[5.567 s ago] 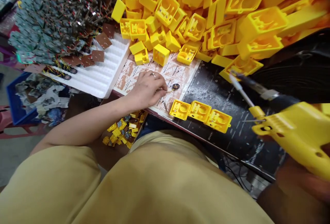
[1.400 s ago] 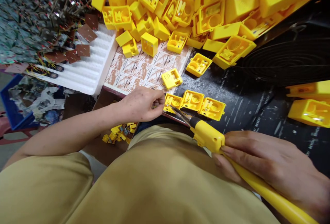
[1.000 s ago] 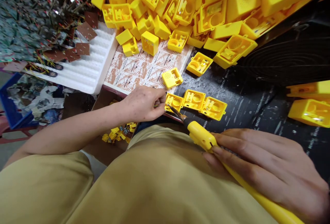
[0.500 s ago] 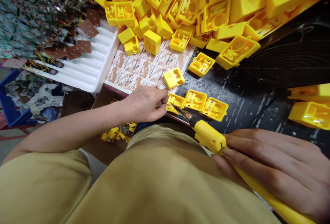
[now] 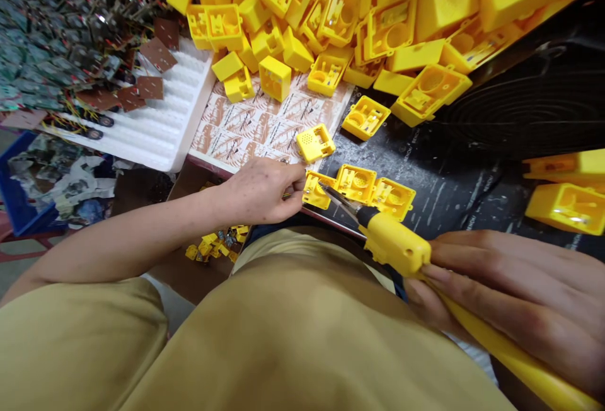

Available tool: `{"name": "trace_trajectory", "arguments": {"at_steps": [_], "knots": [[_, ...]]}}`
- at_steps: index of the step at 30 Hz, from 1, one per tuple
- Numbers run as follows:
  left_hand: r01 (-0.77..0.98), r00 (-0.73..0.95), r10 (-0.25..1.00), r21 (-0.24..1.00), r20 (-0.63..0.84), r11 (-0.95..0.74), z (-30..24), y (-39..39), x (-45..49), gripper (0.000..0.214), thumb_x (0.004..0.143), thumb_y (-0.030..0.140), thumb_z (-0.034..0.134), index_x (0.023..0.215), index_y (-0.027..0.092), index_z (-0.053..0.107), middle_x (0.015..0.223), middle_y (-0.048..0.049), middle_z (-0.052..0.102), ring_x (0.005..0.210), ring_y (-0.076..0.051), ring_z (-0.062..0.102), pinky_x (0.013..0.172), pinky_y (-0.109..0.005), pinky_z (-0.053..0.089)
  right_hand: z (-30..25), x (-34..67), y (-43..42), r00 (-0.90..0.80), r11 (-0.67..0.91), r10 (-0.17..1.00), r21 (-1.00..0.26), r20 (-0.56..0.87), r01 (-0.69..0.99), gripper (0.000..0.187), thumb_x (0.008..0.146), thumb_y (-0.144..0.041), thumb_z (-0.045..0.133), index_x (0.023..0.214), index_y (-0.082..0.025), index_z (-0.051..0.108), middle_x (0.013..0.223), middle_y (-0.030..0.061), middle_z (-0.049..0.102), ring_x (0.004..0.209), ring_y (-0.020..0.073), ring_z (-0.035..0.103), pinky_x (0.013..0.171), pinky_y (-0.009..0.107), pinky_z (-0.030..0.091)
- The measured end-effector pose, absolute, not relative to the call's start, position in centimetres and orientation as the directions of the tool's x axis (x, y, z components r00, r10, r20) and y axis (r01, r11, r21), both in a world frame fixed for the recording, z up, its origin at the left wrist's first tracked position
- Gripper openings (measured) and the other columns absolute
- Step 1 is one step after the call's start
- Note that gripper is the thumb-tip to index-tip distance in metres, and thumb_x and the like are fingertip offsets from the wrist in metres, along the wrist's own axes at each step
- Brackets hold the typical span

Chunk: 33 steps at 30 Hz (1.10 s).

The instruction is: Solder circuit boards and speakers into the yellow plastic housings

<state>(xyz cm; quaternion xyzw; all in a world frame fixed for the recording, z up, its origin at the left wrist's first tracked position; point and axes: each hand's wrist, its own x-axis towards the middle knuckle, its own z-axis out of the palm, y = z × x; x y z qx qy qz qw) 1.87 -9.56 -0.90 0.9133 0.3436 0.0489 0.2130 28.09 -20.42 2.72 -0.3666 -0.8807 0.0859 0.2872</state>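
Note:
My right hand grips a soldering iron with a yellow handle and a dark, thin metal tip. The tip reaches over the leftmost small yellow case of a row of three; whether it touches anything inside cannot be told. My left hand is closed in a pinch at that case's left edge, and what lies between its fingertips is hidden. Beside it in the row are a middle case and a right case, open sides up. A case with a perforated face lies just above.
Yellow cases are heaped along the back. At left, wired circuit boards cover part of a white foam tray. A blue bin stands lower left, and a carton below holds small yellow pieces. More cases lie at right.
The soldering iron and my right hand have shifted a little to the right, the tip moving slightly up and right over the leftmost case. My left hand has stayed at that case.

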Motion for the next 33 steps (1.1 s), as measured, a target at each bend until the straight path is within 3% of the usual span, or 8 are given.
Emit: {"name": "trace_trajectory", "arguments": {"at_steps": [18, 21, 26, 29, 33], "knots": [[0.601, 0.776, 0.624, 0.408, -0.092, -0.687, -0.6, -9.5, 1.7, 0.013, 0.077, 0.022, 0.05, 0.072, 0.017, 0.061, 0.06, 0.0012, 0.062, 0.051, -0.009, 0.054, 0.052, -0.02, 0.035, 2.8, 26.9, -20.0, -0.5, 0.658, 0.743, -0.348, 0.446, 0.668, 0.017, 0.09, -0.022, 0.061, 0.073, -0.018, 0.058, 0.065, 0.0012, 0.064, 0.059, 0.0081, 0.061, 0.054, 0.019, 0.05], [0.601, 0.783, 0.615, 0.365, -0.091, -0.711, -0.5, -9.6, 1.6, 0.012, 0.078, 0.022, 0.051, 0.072, 0.017, 0.061, 0.059, 0.0014, 0.062, 0.052, -0.01, 0.055, 0.051, -0.02, 0.034, 2.5, 26.9, -20.4, -0.461, 0.636, 0.766, -0.422, 0.449, 0.646, 0.009, 0.085, -0.015, 0.065, 0.09, -0.018, 0.059, 0.069, 0.0009, 0.064, 0.064, 0.0094, 0.062, 0.058, 0.021, 0.052], [0.593, 0.796, 0.603, 0.258, -0.047, -0.763, -0.2, -9.7, 1.3, 0.017, 0.083, 0.024, 0.05, 0.077, 0.018, 0.065, 0.062, 0.0003, 0.064, 0.057, -0.014, 0.06, 0.05, -0.022, 0.033, 1.8, 27.6, -21.3, -0.409, 0.6, 0.79, -0.441, 0.457, 0.667, 0.05, 0.078, -0.005, 0.069, 0.124, -0.014, 0.052, 0.078, 0.0004, 0.066, 0.073, 0.0103, 0.063, 0.073, 0.021, 0.054], [0.581, 0.799, 0.602, 0.273, -0.011, -0.767, -0.3, -9.6, 1.2, 0.02, 0.086, 0.025, 0.047, 0.081, 0.017, 0.065, 0.077, -0.0018, 0.069, 0.066, -0.013, 0.063, 0.056, -0.023, 0.041, 1.7, 27.8, -21.5, -0.414, 0.603, 0.786, -0.425, 0.459, 0.675, 0.057, 0.077, -0.001, 0.068, 0.13, -0.012, 0.049, 0.078, -0.0003, 0.067, 0.074, 0.0106, 0.064, 0.075, 0.02, 0.054], [0.579, 0.789, 0.614, 0.324, 0.005, -0.748, -0.5, -9.6, 1.3, 0.018, 0.085, 0.021, 0.046, 0.08, 0.016, 0.062, 0.084, -0.0038, 0.069, 0.074, -0.013, 0.065, 0.066, -0.023, 0.047, 2.1, 27.3, -21.0, -0.389, 0.589, 0.799, -0.466, 0.459, 0.66, 0.045, 0.081, -0.006, 0.065, 0.124, -0.015, 0.052, 0.076, -0.0008, 0.066, 0.07, 0.0116, 0.065, 0.07, 0.021, 0.056]]}}
